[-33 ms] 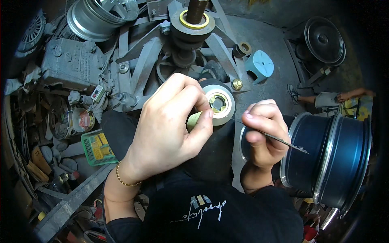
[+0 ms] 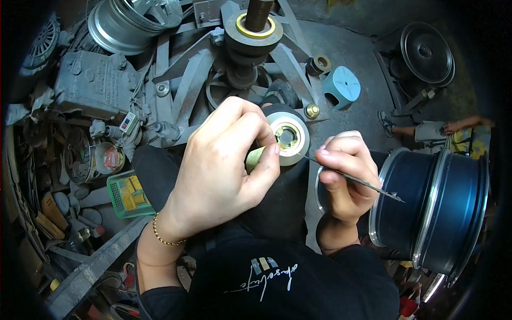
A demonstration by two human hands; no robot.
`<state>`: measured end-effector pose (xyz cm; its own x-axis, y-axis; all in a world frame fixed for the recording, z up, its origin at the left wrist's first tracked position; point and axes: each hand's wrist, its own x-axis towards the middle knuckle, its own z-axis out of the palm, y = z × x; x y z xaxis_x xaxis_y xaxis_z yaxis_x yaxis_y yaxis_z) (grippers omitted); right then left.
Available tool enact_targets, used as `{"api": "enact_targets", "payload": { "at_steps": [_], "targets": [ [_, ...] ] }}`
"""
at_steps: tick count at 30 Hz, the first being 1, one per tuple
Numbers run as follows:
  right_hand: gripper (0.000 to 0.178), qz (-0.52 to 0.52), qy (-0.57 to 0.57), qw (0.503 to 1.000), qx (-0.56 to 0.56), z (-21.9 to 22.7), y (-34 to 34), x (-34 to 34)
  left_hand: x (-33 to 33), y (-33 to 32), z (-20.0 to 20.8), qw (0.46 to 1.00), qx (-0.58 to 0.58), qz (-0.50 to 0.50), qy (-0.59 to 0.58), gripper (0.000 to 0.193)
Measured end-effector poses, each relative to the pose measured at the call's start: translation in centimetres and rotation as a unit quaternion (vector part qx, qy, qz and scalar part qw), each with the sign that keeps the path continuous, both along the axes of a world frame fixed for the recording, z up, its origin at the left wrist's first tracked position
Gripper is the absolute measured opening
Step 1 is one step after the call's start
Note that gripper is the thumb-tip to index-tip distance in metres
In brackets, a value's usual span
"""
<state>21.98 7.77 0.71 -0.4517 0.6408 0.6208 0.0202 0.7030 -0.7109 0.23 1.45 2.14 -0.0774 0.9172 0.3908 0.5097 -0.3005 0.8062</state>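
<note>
A round pale part (image 2: 303, 140) with a central hole sits in front of me, yellowish tape-like scraps around the hole. Over its left side, my left hand (image 2: 229, 154) closes thumb and fingertips on a pale yellow-green piece (image 2: 254, 159) that looks like masking tape; the fingers hide part of it. In my right hand (image 2: 349, 170) is a thin dark knife-like tool (image 2: 368, 184), pinched between thumb and fingers. Its fine tip points left and reaches the lower right rim of the round part; whether it touches I cannot tell.
A metal stand with an upright shaft (image 2: 253, 40) rises ahead. Blue wheel rims (image 2: 405, 208) are close at my right, with a light-blue stool (image 2: 344, 85) farther off. A green basket (image 2: 128, 194) lies at left. Another person's leg (image 2: 408, 130) shows at far right.
My right hand and the knife-like tool have shifted very slightly left, toward the round part. My left hand is practically still.
</note>
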Motion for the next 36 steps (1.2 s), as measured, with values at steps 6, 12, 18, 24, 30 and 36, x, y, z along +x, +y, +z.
{"api": "enact_targets", "payload": {
  "at_steps": [6, 12, 18, 24, 30, 36],
  "targets": [
    [0.025, 0.002, -0.036, 0.999, 0.015, 0.28, 0.13, -0.1, 0.02, 0.01, -0.13, 1.0, -0.001, 0.007, 0.002, 0.01],
    [0.029, -0.014, -0.064, 0.997, 0.038, 0.2, 0.17, -0.48, -0.01, 0.02, -0.2, 1.0, 0.007, 0.009, 0.012, 0.011],
    [0.031, -0.025, -0.083, 0.994, 0.068, 0.25, 0.05, -0.74, 0.03, 0.03, -0.26, 1.0, 0.006, 0.012, 0.017, 0.013],
    [0.032, -0.018, -0.083, 0.994, 0.07, -0.11, 0.14, -0.77, 0.02, 0.07, -0.17, 0.999, 0.013, 0.012, 0.034, 0.014],
    [0.029, -0.023, -0.087, 0.994, 0.068, -0.08, 0.1, -0.87, 0.08, 0.14, -0.29, 0.999, 0.019, 0.02, 0.038, 0.013],
    [0.025, -0.03, -0.075, 0.996, 0.034, 0.0, -0.11, -0.6, 0.13, 0.16, -0.1, 0.999, 0.015, 0.024, 0.044, 0.012]
  ]
}}
